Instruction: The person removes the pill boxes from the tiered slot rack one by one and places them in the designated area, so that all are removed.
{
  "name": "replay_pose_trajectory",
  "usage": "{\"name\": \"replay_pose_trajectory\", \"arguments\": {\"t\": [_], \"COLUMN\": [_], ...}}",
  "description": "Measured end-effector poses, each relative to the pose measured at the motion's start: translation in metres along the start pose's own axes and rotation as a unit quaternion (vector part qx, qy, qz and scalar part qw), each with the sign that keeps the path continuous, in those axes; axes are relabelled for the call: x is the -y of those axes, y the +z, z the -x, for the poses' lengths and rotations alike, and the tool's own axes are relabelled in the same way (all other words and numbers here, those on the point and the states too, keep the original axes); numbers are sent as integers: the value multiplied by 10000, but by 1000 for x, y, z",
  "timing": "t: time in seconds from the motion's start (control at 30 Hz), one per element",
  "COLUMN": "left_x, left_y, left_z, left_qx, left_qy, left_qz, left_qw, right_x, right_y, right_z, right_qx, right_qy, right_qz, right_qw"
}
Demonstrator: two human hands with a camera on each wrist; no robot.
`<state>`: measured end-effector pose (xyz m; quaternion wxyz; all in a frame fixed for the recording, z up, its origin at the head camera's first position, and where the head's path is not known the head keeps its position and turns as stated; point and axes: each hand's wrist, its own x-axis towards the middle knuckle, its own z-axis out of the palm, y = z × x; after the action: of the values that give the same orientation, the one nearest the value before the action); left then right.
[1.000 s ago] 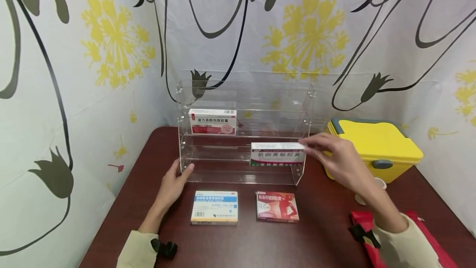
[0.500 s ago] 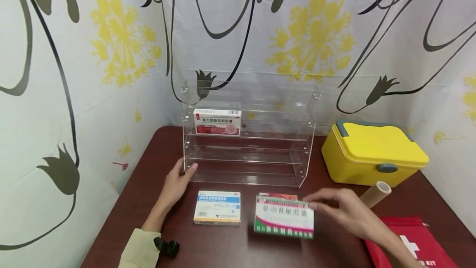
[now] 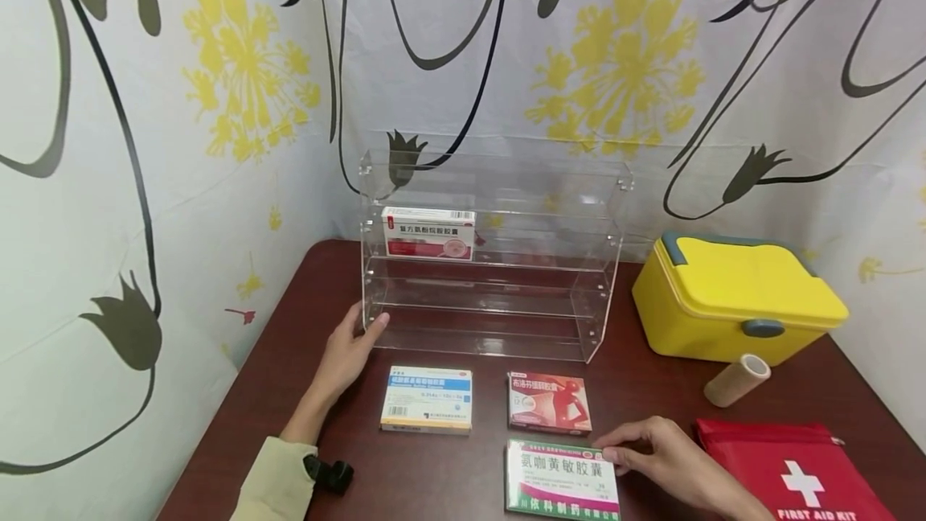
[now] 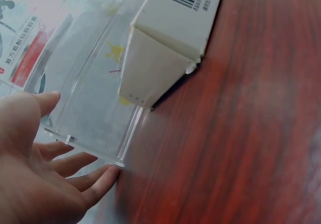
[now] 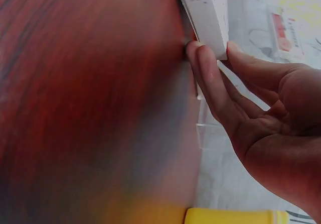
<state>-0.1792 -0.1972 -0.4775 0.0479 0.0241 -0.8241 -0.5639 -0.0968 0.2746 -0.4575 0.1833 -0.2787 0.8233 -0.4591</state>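
Standing alone in the clear rack (image 3: 481, 342), centre, is one red-and-white box (image 3: 428, 234); three lie outside: blue-and-white box (image 3: 427, 399) and small red box (image 3: 547, 403), lower centre, and green-edged box (image 3: 557, 479), bottom edge right of centre, pinched by the right grip (image 3: 669, 465); the left grip (image 3: 346, 350) clasps the rack's side.

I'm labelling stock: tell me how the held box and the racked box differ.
The right hand pinches the held box; the racked box sits untouched in the clear rack. The held box has magenta and green bands, the racked box a red one. Both show dark print on white.
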Motion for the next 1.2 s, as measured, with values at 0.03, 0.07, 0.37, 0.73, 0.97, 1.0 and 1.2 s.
{"name": "replay_pose_trajectory", "arguments": {"t": [0.03, 0.07, 0.37, 0.73, 0.97, 1.0, 1.2], "left_x": [0, 0, 0, 1, 1, 1, 2], "left_y": [0, 0, -2, 0, 1, 1, 1], "left_z": [0, 0, -1, 1, 1, 1, 2], "left_qx": [4, 14, -19, -30, -42, -50, -53], "left_qy": [-3, 1, 25, 2, 17, 32, 11], "left_qz": [12, 20, -15, 32, 56, 56, 26], "left_qw": [10000, 10000, 10000, 10000, 10000, 10000, 10000], "right_x": [-1, -2, 0, 45, 100, 108, 148], "right_y": [1, 1, 3, -27, -62, -67, -84], "right_z": [0, -1, -4, -23, -77, -88, -157], "right_qx": [-29, -75, -446, -1187, -1893, -1967, -2124], "right_qy": [-24, -62, -217, -766, -807, -840, -1142], "right_qz": [72, 173, 1077, 1977, 2204, 2168, 1812], "right_qw": [10000, 9998, 9930, 9700, 9534, 9525, 9534]}}
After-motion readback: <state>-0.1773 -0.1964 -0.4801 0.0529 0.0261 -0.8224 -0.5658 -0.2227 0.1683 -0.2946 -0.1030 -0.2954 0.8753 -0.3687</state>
